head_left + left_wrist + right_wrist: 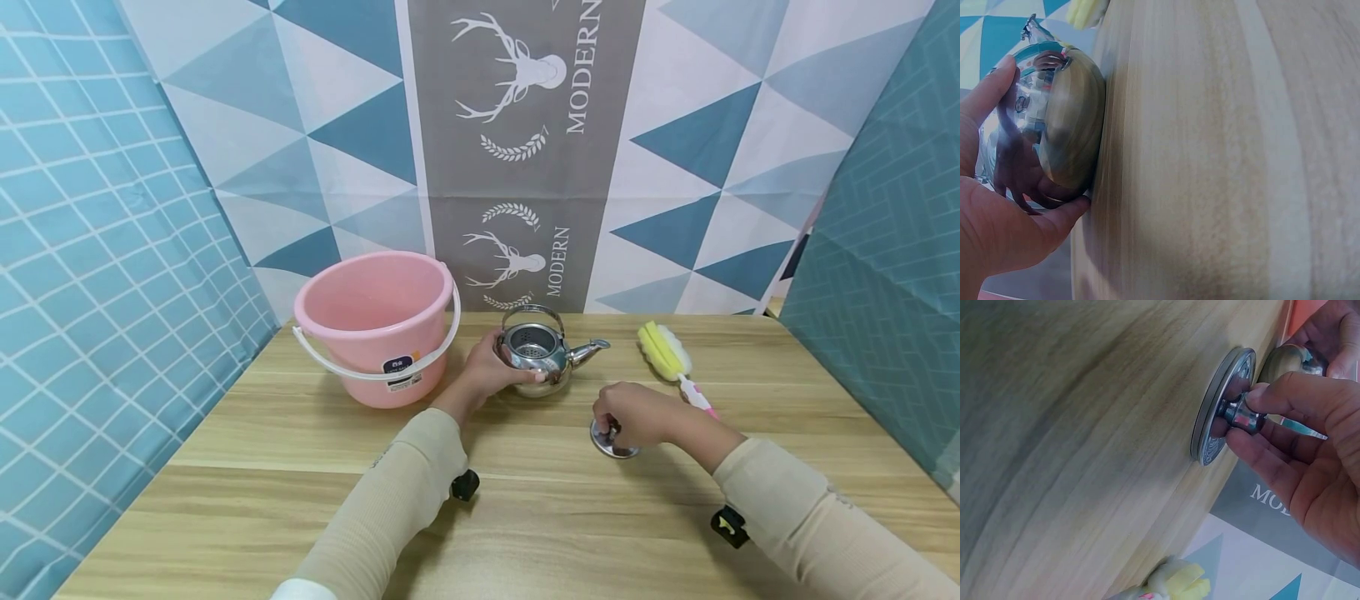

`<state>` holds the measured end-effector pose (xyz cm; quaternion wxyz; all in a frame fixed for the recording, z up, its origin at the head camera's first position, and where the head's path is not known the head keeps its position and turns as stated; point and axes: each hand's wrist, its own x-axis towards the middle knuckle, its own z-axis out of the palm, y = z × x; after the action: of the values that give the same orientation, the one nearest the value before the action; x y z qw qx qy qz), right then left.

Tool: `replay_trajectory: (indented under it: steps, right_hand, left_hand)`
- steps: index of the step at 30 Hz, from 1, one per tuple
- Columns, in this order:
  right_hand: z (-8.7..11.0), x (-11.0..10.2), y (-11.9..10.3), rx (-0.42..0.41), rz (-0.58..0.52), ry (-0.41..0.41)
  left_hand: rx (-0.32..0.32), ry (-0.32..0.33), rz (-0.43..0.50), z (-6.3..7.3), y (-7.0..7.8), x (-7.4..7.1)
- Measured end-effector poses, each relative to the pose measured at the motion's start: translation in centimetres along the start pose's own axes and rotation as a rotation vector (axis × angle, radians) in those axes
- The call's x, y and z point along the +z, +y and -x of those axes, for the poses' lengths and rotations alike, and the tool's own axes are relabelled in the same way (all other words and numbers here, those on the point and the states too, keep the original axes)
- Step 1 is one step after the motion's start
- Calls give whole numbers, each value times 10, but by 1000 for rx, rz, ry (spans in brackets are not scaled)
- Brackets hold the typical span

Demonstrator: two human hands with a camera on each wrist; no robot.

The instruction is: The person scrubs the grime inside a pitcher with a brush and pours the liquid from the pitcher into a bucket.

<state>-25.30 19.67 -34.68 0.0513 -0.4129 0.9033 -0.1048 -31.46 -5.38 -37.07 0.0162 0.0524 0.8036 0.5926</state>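
Observation:
A shiny metal teapot (552,367), lidless, stands on the wooden table with its spout to the right. Through its round mouth a perforated strainer (532,340) shows, and the handle arches up behind. My left hand (491,367) holds the pot's left side, thumb across the front; in the left wrist view its fingers and thumb (994,87) spread round the body. To the right and nearer, my right hand (637,414) pinches the knob of the round metal lid (617,446) between thumb and fingers. The lid lies flat at the tabletop, knob up; the right wrist view shows the knob (1244,417) clearly.
A pink bucket (375,333) with a white handle stands left of the teapot, close to my left forearm. A yellow and white sponge brush (665,352) lies right of the spout. Patterned cloth walls (517,167) border the table's back and sides.

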Motion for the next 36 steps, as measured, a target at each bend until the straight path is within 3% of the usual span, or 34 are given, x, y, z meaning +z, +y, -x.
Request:
replay_trajectory:
  steps: [13, 21, 36]
  right_hand:
    - [-1, -2, -1, 5, 19, 0]
    - [-11, -17, -7, 37, 86, -31]
    - [-39, -57, -17, 8, 98, 114]
  left_hand:
    - [1, -2, -10, 0, -1, 0]
    - [5, -7, -2, -1, -1, 0]
    - [7, -1, -9, -2, -1, -1]
